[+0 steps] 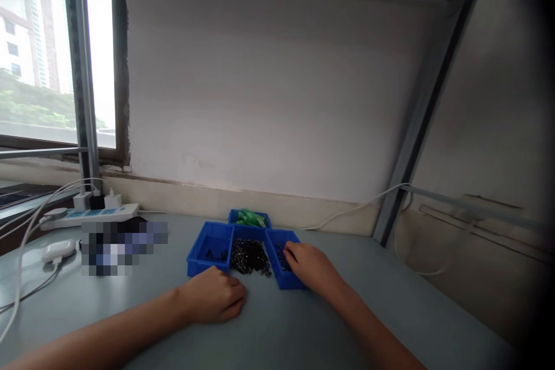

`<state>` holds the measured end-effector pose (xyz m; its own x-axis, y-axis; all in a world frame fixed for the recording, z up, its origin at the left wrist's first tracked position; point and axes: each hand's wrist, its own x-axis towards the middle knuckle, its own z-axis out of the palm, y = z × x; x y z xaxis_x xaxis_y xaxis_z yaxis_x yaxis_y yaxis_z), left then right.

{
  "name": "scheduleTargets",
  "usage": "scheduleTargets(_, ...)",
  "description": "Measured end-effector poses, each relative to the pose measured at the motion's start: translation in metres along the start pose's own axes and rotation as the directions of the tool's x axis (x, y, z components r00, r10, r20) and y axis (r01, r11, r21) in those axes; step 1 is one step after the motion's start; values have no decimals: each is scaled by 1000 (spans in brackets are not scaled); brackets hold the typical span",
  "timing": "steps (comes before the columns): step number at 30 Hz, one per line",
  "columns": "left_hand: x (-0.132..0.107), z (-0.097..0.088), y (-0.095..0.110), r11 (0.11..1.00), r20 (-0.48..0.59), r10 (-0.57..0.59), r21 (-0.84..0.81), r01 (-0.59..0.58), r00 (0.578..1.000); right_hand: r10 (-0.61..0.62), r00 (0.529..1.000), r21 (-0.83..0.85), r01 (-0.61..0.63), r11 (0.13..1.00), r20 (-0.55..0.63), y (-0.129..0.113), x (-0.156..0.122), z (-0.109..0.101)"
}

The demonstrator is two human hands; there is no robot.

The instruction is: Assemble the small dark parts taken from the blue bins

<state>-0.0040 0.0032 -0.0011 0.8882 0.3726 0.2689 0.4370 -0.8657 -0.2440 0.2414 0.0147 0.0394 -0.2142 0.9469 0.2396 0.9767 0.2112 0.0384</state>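
My left hand (215, 296) rests on the grey tabletop with its fingers curled in; whether anything is in them is hidden. Just beyond it stands a blue bin (208, 269) with a few small black pieces (215, 255) inside. Over the right blue bin (289, 282) is my right hand (311, 266), its thumb and fingers drawn together above small dark parts, too small to name. Between these two bins, a pile of small black and shiny parts (250, 256) spills from a middle blue bin (249, 232) onto the table.
Behind them, another blue bin (232, 215) holds green plastic wrapping (250, 218). At left are a power strip (93, 217) with plugs, a white charging case (58, 250), cables and a pixelated item (117, 248). A metal frame post (416, 127) rises at right.
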Motion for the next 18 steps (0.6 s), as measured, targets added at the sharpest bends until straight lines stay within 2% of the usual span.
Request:
scheduleTargets(4,0,1,-1,1000,-7,4,5,-4,1000,-62,993,71,69,995,-104,-4,0,-3)
scheduleTargets(6,0,1,-1,1000,1,5,4,-5,1000,-153,971,109,175,979,-184,-10,-3,-4)
scheduleTargets(8,1,2,-2,1000,4,6,2,-6,1000,-263,929,122,302,945,-260,-21,-8,-4)
scheduleTargets(9,1,2,-2,1000,1,9,3,-9,1000,-306,917,112,343,933,-256,-27,-11,-3)
scheduleTargets(11,1,3,-2,1000,-8,26,12,-26,1000,-355,916,53,370,927,-184,-41,-19,2)
scheduleTargets(14,1,4,-2,996,-11,83,43,-83,996,-359,933,-84,357,930,-14,-56,-29,12)
scheduleTargets(18,1,5,-2,989,-14,137,62,-135,991,-302,949,-184,315,931,97,-64,-36,17)
